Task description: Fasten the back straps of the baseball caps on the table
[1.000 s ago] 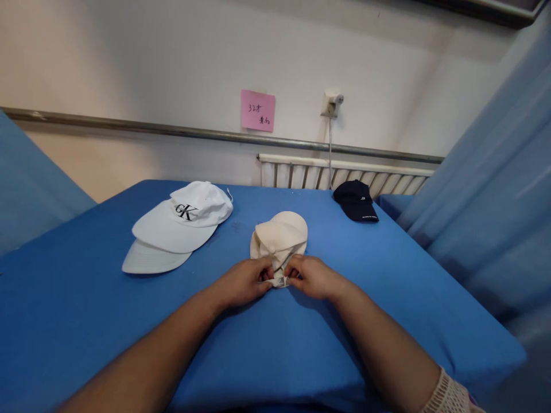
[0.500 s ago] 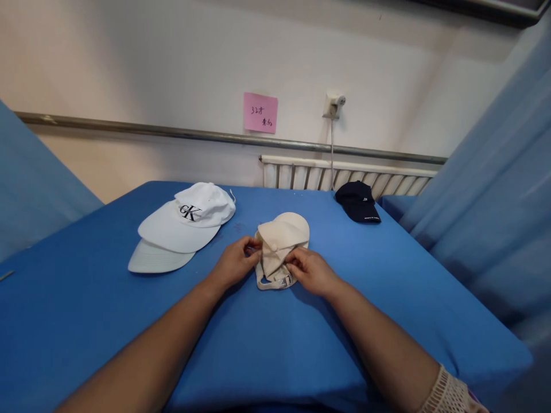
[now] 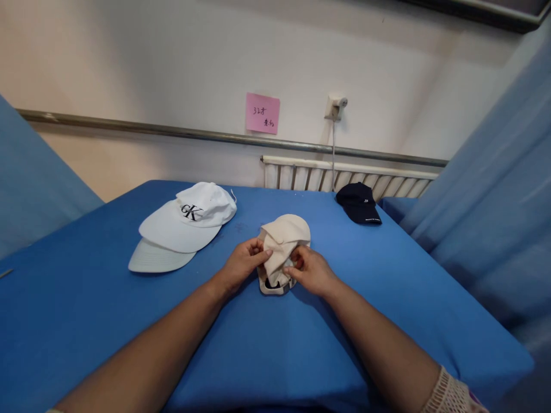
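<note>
A beige baseball cap [image 3: 286, 230] lies on the blue-covered table in front of me, its crown creased and partly pushed in. The cap's back strap and opening face me, and its brim points away. My left hand [image 3: 246, 261] pinches the cap's left edge between thumb and fingers. On the other side, my right hand [image 3: 313, 271] grips the crown's fabric near the back opening, its fingertips partly tucked into the folds.
On the left, a white cap [image 3: 189, 223] with black letters lies over a pale cap [image 3: 161, 258]. A dark navy cap [image 3: 359, 203] sits at the back right. Behind the table [image 3: 241, 355] are a radiator [image 3: 301, 175], a rail [image 3: 172, 132] and a plugged-in cord. Blue curtains hang at both sides.
The beige cap's crown has been folded differently, with its top button shifted right and away. My left thumb has moved over the fabric, and the back strap has turned slightly downward.
</note>
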A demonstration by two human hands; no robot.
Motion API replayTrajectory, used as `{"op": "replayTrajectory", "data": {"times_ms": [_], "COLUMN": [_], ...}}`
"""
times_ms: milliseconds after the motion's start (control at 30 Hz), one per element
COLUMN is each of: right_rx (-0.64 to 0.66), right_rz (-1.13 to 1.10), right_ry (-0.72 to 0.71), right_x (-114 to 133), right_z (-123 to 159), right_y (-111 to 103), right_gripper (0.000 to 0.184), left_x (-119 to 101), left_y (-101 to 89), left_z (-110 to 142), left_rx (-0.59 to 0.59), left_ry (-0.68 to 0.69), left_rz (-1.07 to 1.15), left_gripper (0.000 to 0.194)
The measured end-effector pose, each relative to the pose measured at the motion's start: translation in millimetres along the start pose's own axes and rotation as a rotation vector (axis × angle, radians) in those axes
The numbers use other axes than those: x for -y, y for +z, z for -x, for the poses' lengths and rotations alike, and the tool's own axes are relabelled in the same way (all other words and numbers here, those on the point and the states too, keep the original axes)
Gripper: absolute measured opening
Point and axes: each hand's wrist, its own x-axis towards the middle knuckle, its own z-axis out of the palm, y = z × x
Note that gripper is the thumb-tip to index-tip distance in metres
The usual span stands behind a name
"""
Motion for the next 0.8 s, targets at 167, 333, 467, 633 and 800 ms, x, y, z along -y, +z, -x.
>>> {"op": "replayTrajectory", "data": {"times_ms": [167,333,467,633,800], "right_rx": [0.022,0.028,0.065,0.087,0.088], "right_rz": [-0.041,-0.272,-0.455,-0.497,-0.370], "right_ry": [0.016,0.004,-0.009,0.012,0.000], "right_x": [-1,-6,-6,-10,-16], "right_z": [0,-2,-3,-4,-3], "right_y": [9,17,19,25,29], "right_gripper": [0.014,0.022,0.031,0.025,0.025], "left_x": [-7,-11,-6,5,9], "left_y": [10.1,10.6,11.3,16.8,14.7], "left_z": [9,12,11,6,3], "left_rx": [0.028,0.099,0.209,0.158,0.105], "left_ry": [0.014,0.044,0.045,0.066,0.059], "left_rz": [-0.017,-0.030,-0.013,-0.041,-0.197], "left_gripper": [0.034,0.028,0.024,0.028,0.031]}}
